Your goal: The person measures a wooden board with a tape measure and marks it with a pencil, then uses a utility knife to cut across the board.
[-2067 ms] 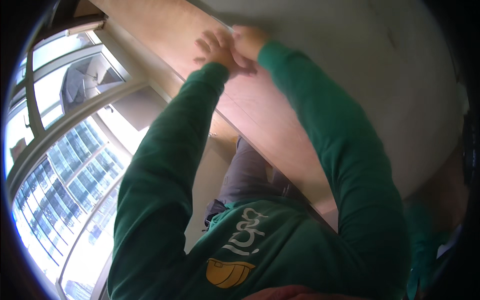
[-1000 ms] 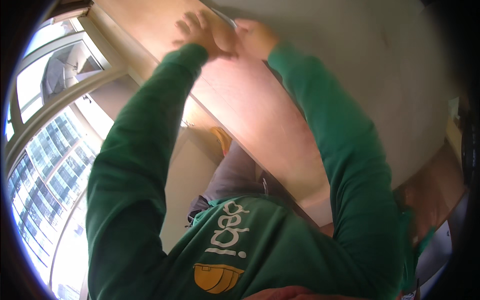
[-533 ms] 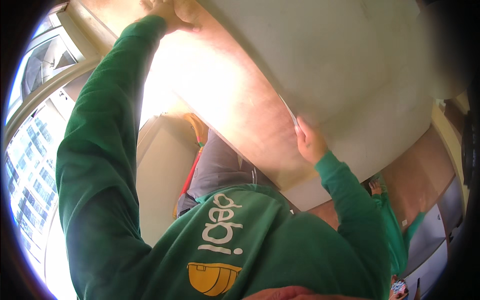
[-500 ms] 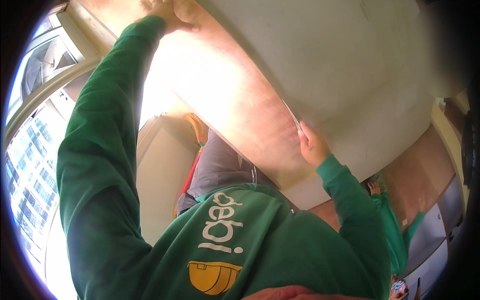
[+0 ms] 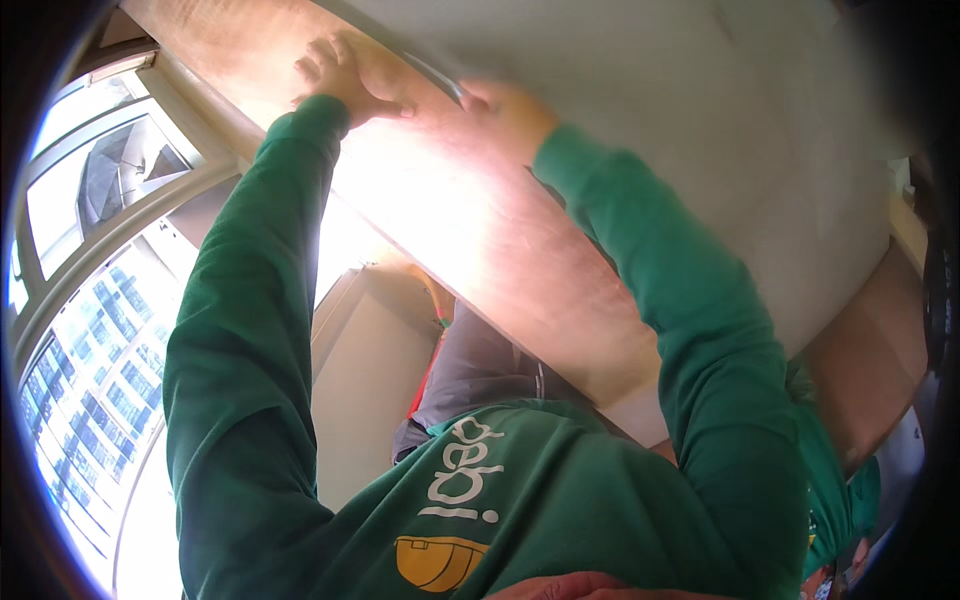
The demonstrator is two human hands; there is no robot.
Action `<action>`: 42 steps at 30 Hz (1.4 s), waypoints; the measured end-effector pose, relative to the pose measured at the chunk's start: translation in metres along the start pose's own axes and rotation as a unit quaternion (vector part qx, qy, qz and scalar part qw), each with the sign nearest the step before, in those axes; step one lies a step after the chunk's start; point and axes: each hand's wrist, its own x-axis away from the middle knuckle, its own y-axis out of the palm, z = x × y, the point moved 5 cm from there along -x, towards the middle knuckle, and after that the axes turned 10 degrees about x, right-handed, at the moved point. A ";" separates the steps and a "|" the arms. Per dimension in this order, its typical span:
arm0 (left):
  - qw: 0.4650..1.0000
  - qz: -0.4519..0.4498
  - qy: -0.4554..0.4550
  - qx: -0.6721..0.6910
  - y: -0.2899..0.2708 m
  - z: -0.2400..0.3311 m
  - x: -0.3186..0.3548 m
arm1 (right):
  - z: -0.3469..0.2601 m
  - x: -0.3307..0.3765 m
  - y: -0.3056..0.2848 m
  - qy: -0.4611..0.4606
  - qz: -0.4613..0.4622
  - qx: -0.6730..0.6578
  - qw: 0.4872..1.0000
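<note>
— Where is the wooden panel (image 5: 480, 230)?
— It is overhead, a long smooth board of pale brown wood, beside a flat grey-white sheet (image 5: 700, 130).
— And the hands?
— Both arms, in green sleeves (image 5: 250, 330), reach up. The left hand (image 5: 350, 80) lies flat on the panel, fingers spread. The right hand (image 5: 505, 105) touches the seam; it is blurred, so its grip cannot be told.
— Around them?
— A large window (image 5: 90, 300) at the left.

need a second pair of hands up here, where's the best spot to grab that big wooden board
Judging by its pose, take the wooden board along its long tan edge band, coming from below with flat palms. It is wide, flat and tilted overhead; the left hand and right hand already press there, so a spot lower along the edge looks best.
</note>
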 end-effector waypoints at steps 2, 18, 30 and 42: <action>1.000 -0.001 0.002 -0.003 0.002 0.000 -0.003 | -0.006 -0.023 0.005 0.000 -0.010 -0.012 1.000; 0.997 0.051 0.043 -0.036 0.015 -0.016 -0.017 | 0.062 0.139 -0.002 -0.058 0.081 0.056 0.993; 0.998 0.025 0.016 -0.061 0.006 -0.003 -0.012 | 0.108 0.327 -0.026 0.169 0.013 -0.045 0.984; 0.996 0.080 0.009 -0.037 0.017 0.004 0.020 | 0.109 0.285 0.053 0.159 0.087 -0.338 0.924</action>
